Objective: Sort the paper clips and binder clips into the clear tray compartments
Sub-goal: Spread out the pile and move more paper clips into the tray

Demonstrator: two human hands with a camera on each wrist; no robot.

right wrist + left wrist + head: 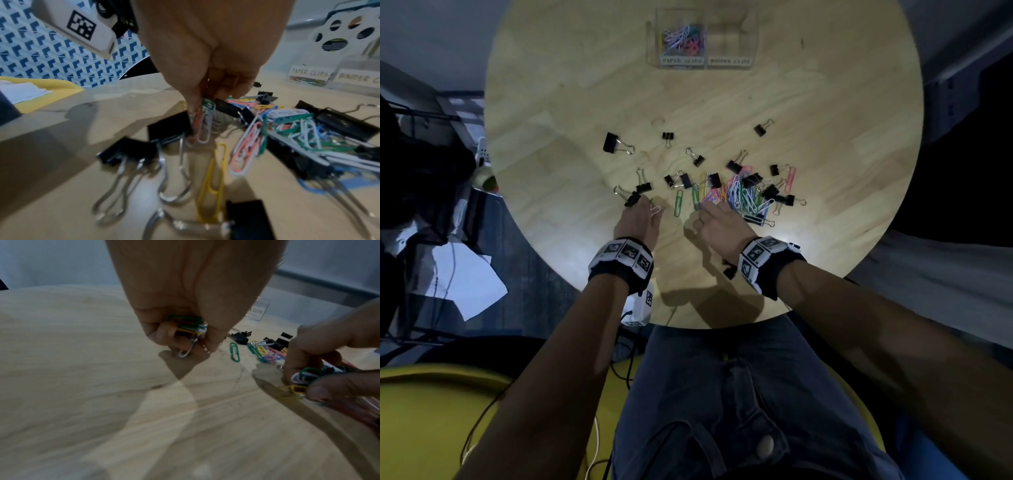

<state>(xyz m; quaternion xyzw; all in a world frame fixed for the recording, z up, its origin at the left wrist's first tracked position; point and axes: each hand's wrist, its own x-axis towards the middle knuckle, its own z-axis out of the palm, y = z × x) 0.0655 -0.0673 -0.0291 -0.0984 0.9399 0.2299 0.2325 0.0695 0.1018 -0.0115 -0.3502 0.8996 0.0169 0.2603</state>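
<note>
The round wooden surface (825, 102) carries a clear tray (703, 41) at its far edge. The tray's left compartment, labelled for paper clips, holds a heap of coloured paper clips (683, 39); the right compartment, labelled for binder clips, shows none that can be made out.

Well short of the tray, toward the person, lies a mixed pile of coloured paper clips (739, 198) tangled with black binder clips (751, 180). Further binder clips lie scattered to the left of the pile and beyond it, the largest (614, 143) well apart on the left. One green paper clip (678, 202) lies alone just left of the pile.

The left hand (637, 221) sits left of the pile, its fingers (164, 335) curled round a small bundle of green, yellow and white paper clips (191, 326); a silver wire loop protrudes below the fingers.

The right hand (717, 222) is at the pile's near-left edge, its fingers (226, 87) pinching several paper clips (203, 120), green, white and pink, which hang down above a yellow paper clip (213, 183) lying on the surface among binder clips.
</note>
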